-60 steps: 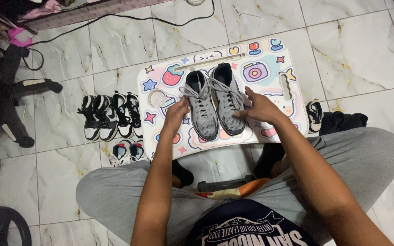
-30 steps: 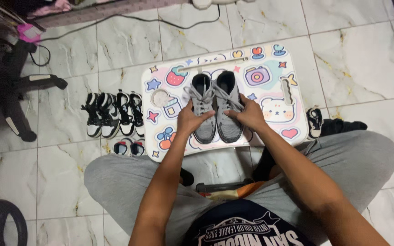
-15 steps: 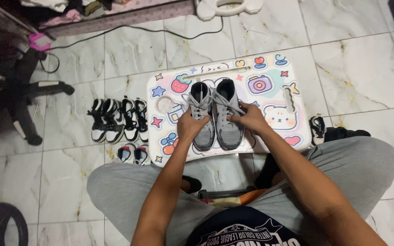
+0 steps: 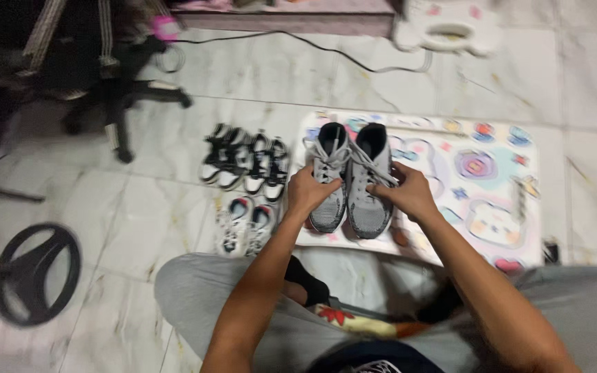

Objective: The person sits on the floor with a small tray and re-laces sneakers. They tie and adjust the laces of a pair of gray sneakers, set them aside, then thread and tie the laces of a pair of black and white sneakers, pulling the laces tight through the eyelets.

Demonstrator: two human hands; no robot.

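The white tiled floor (image 4: 139, 228) is all around you. On it, in front of your knees, lies a low bench (image 4: 478, 186) with bright cartoon pictures on top. Far to the left stands a black chair (image 4: 105, 76). Two grey shoes (image 4: 350, 179) sit side by side on the left part of the bench, toes toward you. Your left hand (image 4: 310, 190) is curled around the left shoe. Your right hand (image 4: 405, 192) pinches the laces of the right shoe. Left of the bench sit black-and-white shoes (image 4: 247, 164), with small white shoes (image 4: 245, 224) nearer you.
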